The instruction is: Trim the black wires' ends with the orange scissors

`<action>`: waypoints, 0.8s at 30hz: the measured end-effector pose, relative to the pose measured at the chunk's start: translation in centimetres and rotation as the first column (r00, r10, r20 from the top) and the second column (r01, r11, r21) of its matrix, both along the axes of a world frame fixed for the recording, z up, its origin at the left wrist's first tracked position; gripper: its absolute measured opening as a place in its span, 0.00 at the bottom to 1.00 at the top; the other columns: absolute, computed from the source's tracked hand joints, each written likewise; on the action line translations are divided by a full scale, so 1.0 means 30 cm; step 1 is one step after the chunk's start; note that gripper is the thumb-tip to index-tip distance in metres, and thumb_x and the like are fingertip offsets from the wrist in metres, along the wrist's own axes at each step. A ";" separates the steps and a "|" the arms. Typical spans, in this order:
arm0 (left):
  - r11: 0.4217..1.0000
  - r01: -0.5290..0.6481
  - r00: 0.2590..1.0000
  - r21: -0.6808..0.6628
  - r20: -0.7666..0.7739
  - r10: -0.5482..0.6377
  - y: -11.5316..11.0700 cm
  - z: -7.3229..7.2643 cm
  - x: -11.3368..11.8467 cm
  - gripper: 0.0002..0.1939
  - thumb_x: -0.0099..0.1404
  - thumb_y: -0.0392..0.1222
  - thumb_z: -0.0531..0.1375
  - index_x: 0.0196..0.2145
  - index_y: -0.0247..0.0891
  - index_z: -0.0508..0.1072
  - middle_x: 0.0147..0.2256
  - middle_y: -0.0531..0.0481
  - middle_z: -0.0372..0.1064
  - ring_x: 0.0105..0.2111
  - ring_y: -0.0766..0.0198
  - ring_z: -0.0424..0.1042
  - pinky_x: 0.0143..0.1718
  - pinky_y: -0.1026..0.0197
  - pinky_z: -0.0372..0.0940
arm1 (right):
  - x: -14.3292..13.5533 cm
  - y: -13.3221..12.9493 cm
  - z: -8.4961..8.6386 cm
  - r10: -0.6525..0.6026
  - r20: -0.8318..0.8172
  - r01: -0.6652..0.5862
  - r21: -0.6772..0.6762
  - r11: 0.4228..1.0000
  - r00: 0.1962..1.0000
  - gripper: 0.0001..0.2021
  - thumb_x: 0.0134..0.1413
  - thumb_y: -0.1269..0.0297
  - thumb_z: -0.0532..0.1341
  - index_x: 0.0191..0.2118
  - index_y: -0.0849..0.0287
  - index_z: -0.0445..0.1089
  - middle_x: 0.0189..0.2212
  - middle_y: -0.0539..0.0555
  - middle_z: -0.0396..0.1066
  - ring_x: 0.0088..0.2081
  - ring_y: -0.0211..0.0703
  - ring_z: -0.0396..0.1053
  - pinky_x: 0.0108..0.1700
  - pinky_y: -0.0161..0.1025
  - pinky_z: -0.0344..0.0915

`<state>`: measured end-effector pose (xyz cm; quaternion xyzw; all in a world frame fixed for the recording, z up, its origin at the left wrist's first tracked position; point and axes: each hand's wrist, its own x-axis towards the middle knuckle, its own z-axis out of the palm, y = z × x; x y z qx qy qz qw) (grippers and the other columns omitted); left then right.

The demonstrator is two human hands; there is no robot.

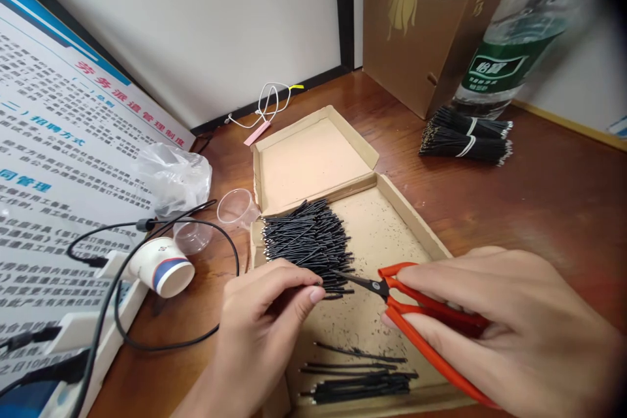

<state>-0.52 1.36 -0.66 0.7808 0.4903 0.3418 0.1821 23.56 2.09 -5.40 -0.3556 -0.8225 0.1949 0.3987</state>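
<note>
Thumb and forefinger of my left hand pinch a short black wire, of which only a tiny dark end shows; the rest is hidden. My right hand grips red-handled scissors, with fingers around the loops. Their dark blades point left, the tips just right of the pinched wire. Behind the fingertips, a heap of short black wires lies in the left part of an opened cardboard box. A smaller group of black wires lies near the box's front edge.
Small dark scraps dot the box floor. On the left are a tipped paper cup, clear plastic cups, a plastic bag and a black cable. Tied wire bundles, a water bottle and a brown carton stand back right.
</note>
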 end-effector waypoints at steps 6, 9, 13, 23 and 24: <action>0.988 0.139 0.970 0.071 -0.208 -0.122 0.076 0.017 -0.013 0.06 0.69 0.28 0.64 0.34 0.34 0.78 0.31 0.48 0.78 0.30 0.65 0.76 0.32 0.66 0.69 | 0.016 0.008 0.006 -0.028 0.002 0.028 0.051 0.998 1.000 0.14 0.67 0.72 0.57 0.27 0.54 0.64 0.23 0.51 0.74 0.20 0.41 0.68 0.22 0.40 0.54; 0.981 0.172 0.941 0.090 -0.309 -0.137 0.141 0.007 -0.005 0.08 0.71 0.30 0.61 0.33 0.35 0.78 0.32 0.48 0.77 0.30 0.64 0.76 0.33 0.64 0.69 | 0.019 0.024 0.017 -0.006 0.001 0.006 0.062 0.998 1.000 0.11 0.67 0.73 0.58 0.32 0.55 0.69 0.22 0.50 0.73 0.18 0.39 0.64 0.21 0.40 0.54; 0.985 0.134 0.929 0.110 -0.361 -0.086 0.208 -0.032 0.000 0.08 0.71 0.33 0.61 0.35 0.35 0.80 0.34 0.46 0.77 0.31 0.61 0.75 0.34 0.60 0.70 | 0.021 0.040 0.023 -0.016 -0.010 0.017 0.097 0.995 1.000 0.09 0.66 0.73 0.59 0.32 0.56 0.71 0.21 0.50 0.72 0.16 0.38 0.62 0.20 0.40 0.52; 0.883 0.311 0.829 -0.351 -0.354 -0.433 -0.005 -0.021 0.020 0.05 0.74 0.33 0.59 0.40 0.35 0.76 0.37 0.48 0.72 0.33 0.60 0.73 0.34 0.60 0.68 | 0.025 0.035 0.045 -0.059 -0.028 0.060 0.049 0.997 0.998 0.18 0.64 0.73 0.58 0.22 0.54 0.60 0.18 0.51 0.68 0.19 0.41 0.69 0.21 0.39 0.54; 0.859 0.314 0.803 -0.405 -0.370 -0.467 -0.023 -0.024 0.026 0.04 0.74 0.34 0.60 0.40 0.36 0.76 0.37 0.48 0.72 0.33 0.59 0.73 0.33 0.59 0.68 | 0.023 0.036 0.048 -0.063 -0.025 0.064 0.048 0.997 0.998 0.18 0.64 0.73 0.58 0.22 0.54 0.60 0.18 0.50 0.67 0.18 0.40 0.67 0.21 0.39 0.53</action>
